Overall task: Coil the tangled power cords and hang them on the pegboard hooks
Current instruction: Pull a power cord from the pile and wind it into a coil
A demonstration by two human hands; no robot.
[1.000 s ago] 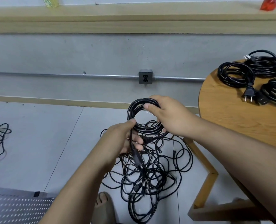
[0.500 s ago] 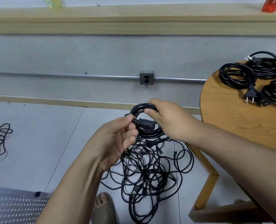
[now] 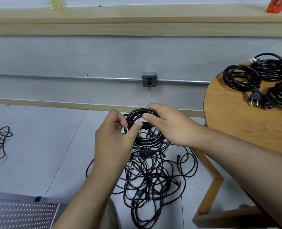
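**Coil held, plug end pinched**

On floor, off the left edge of round wooden counter: tangled heap of thin black power cords. Held above it: coiled black rubber cord. Probably light, limp and springy; best held across the bundled strands. Ring near upright, opening toward viewer. Grip: right hand wraps the top; left hand pinches black plug end, long axis left-right.

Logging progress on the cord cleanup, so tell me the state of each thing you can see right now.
coiled cord: wound in loops, held up by both hands.
left hand: pinches the coiled cord's plug end.
right hand: grips the coiled cord's top.
floor cords: tangled, loose.
table cords: coiled, lying on the table.
wall outlet: nothing plugged in.
pegboard: no cord on the visible part.
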